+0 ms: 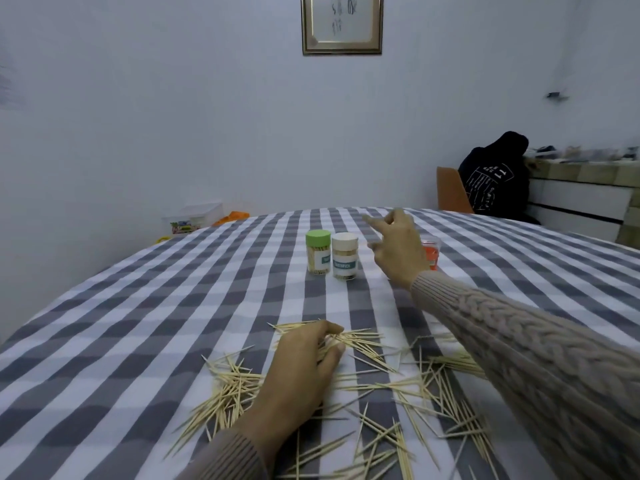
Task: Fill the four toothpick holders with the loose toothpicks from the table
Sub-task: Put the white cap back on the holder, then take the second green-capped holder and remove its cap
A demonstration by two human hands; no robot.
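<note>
Toothpicks (pixel 360 344) lie loose under the left hand (pixel 298 368), whose fingers (pixel 329 329) curl down into the heap and gather a small bunch against the thumb. More of them are strewn on both sides of that wrist and toward the near edge of the table (pixel 138 306), far too many to count.

The right hand (pixel 398 251) is raised farther back over the cloth, its fingers (pixel 375 223) spread and loosely bent, with nothing in them. It hangs well apart from the heap and just beside the holders.

Three holders can be counted. A green-capped one (pixel 318 251) and a white-capped one (pixel 344 256) stand upright, touching or nearly so, both showing sticks packed inside, a little left of the raised hand. An orange one (pixel 431 252) is partly hidden behind that hand. A fourth is not to be seen from where I stand.

Both arms wear a ribbed beige sleeve (pixel 519 341). On the wall beyond hangs one framed picture (pixel 342 24).
</note>
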